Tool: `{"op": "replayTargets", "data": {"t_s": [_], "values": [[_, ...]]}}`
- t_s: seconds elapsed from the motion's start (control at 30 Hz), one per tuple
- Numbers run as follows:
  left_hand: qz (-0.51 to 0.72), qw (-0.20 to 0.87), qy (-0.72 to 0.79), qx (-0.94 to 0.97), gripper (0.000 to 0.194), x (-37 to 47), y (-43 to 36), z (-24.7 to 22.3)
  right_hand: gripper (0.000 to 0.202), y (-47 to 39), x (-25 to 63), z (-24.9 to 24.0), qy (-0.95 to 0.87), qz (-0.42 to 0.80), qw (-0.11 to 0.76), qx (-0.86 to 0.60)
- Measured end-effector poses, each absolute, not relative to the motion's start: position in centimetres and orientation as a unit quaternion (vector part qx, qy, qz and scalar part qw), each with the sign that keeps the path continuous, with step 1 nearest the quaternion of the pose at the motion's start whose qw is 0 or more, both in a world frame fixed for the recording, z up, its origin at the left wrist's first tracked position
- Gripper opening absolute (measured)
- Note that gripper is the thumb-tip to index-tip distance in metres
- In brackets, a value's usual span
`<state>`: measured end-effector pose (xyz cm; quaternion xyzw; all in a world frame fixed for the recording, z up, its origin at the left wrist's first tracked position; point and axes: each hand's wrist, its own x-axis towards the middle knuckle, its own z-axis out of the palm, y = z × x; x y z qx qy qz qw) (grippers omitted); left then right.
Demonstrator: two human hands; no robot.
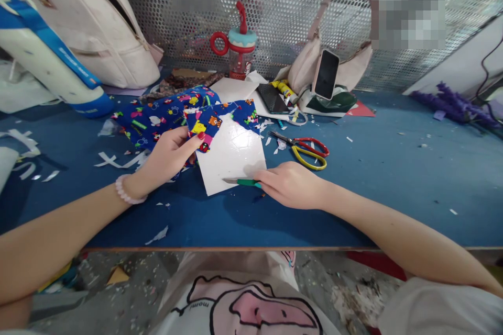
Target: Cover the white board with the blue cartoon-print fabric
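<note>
My left hand (173, 149) is closed on the edge of a blue cloth (157, 112) with bright cartoon prints, thumb on top. The cloth spreads behind the hand, and a strip of it lies over the far edge of a glossy white square board (231, 152). My right hand (288, 183) grips a small green-handled knife (239, 181). Its pointed blade lies over the board's near part, pointing left. Whether the blade touches the board I cannot tell. Just beyond my right hand rest scissors (306, 151) with one red and one yellow handle.
White paper strips (118, 159) and scraps litter the blue table (377, 183). Behind stand a red-handled cup (241, 52), a handbag (306, 63) with a phone (326, 74) leaning on it, and a pale backpack (98, 21). A large bottle (51, 57) is at left, purple flowers (456, 107) at right.
</note>
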<state>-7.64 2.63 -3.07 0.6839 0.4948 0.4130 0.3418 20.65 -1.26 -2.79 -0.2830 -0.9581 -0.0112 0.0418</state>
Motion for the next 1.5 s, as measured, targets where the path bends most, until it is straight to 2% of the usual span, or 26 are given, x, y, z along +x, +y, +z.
{"op": "replayTargets", "data": {"t_s": [1.5], "values": [[0.439,0.321,0.495,0.678,0.027,-7.39,2.73,-2.98,0.027,-1.29,20.71,-2.87,-0.956,-0.006,0.03,-0.291]]}}
